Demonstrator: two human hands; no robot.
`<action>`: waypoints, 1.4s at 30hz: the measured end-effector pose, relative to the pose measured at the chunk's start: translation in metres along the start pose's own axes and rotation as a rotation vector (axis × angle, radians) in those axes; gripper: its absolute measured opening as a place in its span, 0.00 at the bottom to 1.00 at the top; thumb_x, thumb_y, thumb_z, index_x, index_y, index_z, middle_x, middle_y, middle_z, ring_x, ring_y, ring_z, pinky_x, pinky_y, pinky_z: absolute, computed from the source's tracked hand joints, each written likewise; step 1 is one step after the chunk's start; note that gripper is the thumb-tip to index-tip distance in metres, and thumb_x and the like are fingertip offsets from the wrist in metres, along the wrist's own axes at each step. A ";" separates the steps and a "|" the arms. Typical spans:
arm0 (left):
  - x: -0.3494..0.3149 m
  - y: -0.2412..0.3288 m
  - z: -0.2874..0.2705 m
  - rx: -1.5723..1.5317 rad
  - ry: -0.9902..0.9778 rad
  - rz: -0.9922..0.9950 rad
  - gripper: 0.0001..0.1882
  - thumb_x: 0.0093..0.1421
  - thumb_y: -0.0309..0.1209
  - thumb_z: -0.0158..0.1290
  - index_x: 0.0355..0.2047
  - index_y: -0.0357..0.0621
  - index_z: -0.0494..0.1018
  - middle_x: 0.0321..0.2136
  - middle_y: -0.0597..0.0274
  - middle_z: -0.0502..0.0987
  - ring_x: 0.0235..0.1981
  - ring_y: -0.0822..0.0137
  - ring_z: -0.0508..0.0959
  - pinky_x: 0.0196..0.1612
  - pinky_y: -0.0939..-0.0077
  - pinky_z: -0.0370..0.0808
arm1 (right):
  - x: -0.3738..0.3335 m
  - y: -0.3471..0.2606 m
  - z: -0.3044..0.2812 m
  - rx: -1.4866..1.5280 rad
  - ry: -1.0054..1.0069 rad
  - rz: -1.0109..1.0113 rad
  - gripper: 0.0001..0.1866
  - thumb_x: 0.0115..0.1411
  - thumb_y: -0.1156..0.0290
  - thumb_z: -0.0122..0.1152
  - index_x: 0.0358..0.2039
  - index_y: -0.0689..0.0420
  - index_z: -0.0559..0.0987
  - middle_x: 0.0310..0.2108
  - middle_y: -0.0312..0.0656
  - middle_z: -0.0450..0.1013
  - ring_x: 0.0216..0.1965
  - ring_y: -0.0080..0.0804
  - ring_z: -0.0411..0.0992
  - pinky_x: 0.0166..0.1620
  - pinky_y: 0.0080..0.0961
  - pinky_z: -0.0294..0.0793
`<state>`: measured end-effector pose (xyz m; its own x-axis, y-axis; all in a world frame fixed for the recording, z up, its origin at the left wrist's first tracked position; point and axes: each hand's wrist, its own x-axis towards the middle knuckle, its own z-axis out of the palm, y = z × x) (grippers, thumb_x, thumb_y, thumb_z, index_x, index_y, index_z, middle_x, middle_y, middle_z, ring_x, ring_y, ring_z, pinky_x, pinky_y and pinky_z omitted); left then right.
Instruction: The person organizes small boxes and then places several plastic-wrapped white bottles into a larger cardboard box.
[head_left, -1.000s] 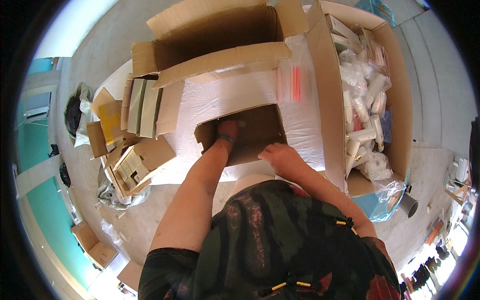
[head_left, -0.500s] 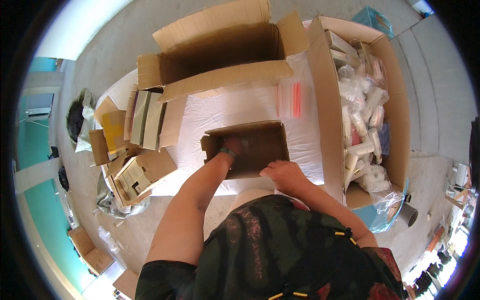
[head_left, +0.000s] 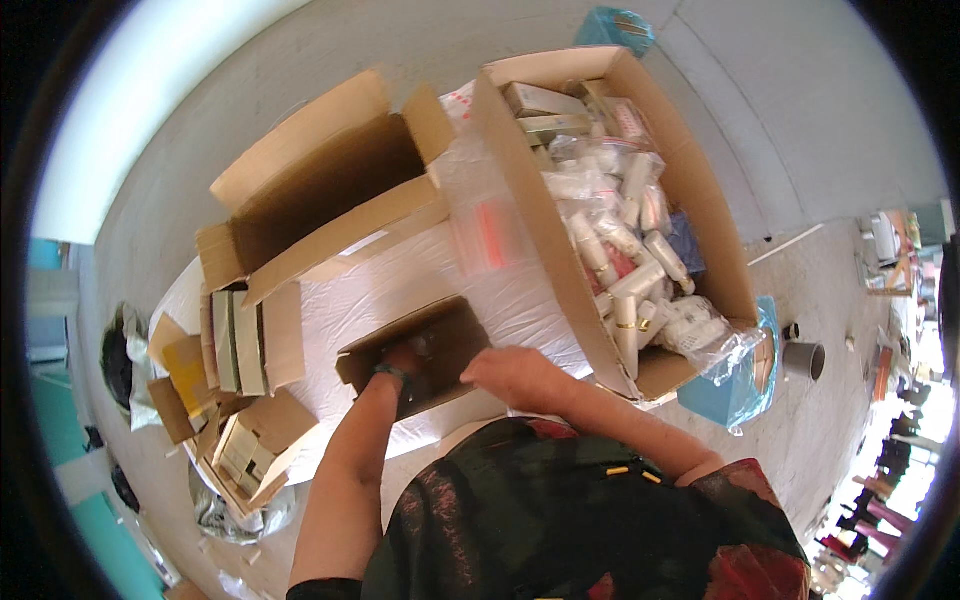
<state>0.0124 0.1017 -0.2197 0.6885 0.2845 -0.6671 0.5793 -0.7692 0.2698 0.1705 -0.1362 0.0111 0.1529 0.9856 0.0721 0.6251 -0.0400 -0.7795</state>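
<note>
A small open cardboard box (head_left: 440, 400) stands on the white-covered table before me, its inside in shadow. My left hand (head_left: 402, 360) reaches down into it, with a green band round the wrist. The fingers there are dark and blurred, so what they touch is unclear. Something faintly clear or shiny shows beside that hand in the box. My right hand (head_left: 512, 376) is at the box's near right corner, fingers curled together over the edge.
A large open carton (head_left: 340, 235) stands beyond the small box. At right, a tall carton (head_left: 535, 215) holds bagged white bottles and tubes. Flat reddish-striped packs (head_left: 487, 238) lie between them. At left are smaller boxes (head_left: 250, 345) and an open box of cream cartons (head_left: 270, 425).
The whole view has turned and shifted, bringing the right-hand carton closer to the middle. My left hand remains inside the small box; my right hand remains at its near right side.
</note>
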 end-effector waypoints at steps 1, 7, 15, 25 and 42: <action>0.003 -0.012 0.009 -0.010 0.026 0.017 0.30 0.53 0.44 0.49 0.53 0.40 0.64 0.50 0.42 0.67 0.51 0.51 0.69 0.53 0.61 0.66 | -0.003 0.005 -0.013 0.010 0.096 0.014 0.11 0.53 0.75 0.53 0.38 0.55 0.75 0.36 0.42 0.72 0.36 0.42 0.72 0.39 0.32 0.73; -0.030 0.021 -0.052 0.087 -0.124 -0.007 0.22 0.57 0.38 0.45 0.49 0.40 0.69 0.46 0.46 0.72 0.47 0.49 0.72 0.52 0.63 0.67 | -0.049 0.096 -0.091 0.007 0.599 0.444 0.09 0.57 0.70 0.53 0.38 0.57 0.76 0.34 0.44 0.73 0.35 0.37 0.73 0.38 0.28 0.73; -0.131 0.095 -0.139 -0.660 0.266 0.079 0.19 0.58 0.32 0.49 0.46 0.33 0.69 0.39 0.48 0.76 0.38 0.59 0.77 0.43 0.74 0.71 | -0.075 0.238 -0.155 0.044 0.842 0.760 0.17 0.53 0.65 0.58 0.43 0.58 0.75 0.37 0.47 0.75 0.38 0.38 0.74 0.41 0.28 0.72; -0.176 0.170 -0.151 -0.984 0.472 0.188 0.14 0.58 0.26 0.50 0.45 0.35 0.70 0.37 0.59 0.74 0.36 0.74 0.73 0.41 0.81 0.70 | -0.017 0.269 -0.129 -0.178 0.576 0.940 0.22 0.50 0.63 0.62 0.45 0.58 0.73 0.33 0.41 0.74 0.34 0.30 0.71 0.36 0.30 0.69; -0.175 0.249 -0.176 -1.121 0.444 0.340 0.12 0.62 0.26 0.45 0.44 0.34 0.70 0.36 0.63 0.74 0.37 0.72 0.76 0.42 0.79 0.72 | -0.096 0.230 -0.176 0.998 0.829 0.671 0.10 0.60 0.63 0.52 0.31 0.57 0.74 0.32 0.34 0.72 0.31 0.21 0.67 0.37 0.24 0.67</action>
<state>0.1128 -0.0397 0.0866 0.8370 0.5029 -0.2157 0.2461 0.0061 0.9692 0.4344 -0.2688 -0.0653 0.7994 0.4394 -0.4096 -0.4662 0.0238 -0.8843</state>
